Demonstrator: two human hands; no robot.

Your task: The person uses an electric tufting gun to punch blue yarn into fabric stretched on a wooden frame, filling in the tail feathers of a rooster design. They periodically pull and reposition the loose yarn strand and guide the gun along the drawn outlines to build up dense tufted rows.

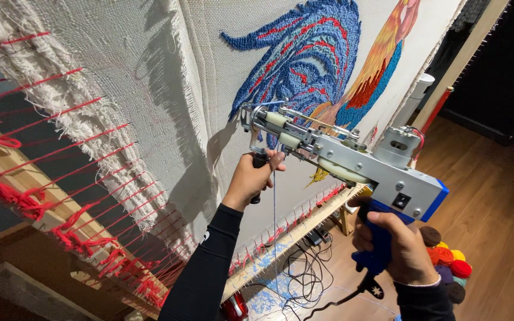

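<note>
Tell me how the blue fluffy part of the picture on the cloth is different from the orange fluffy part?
The blue tufted patch is wide and rounded, with red streaks through it; the orange tufted patch is a narrow slanted band running from yellow to red. The blue patch sits just above the tufting gun's front end, while the orange patch lies farther right. Both are looped yarn on the same pale backing cloth.

Long black sleeves, left sleeve (206, 267) — small white mark

1 tufting gun (352, 163), 2 hands, 1 stretched cloth (209, 65), 1 wooden frame (25, 178)
</note>
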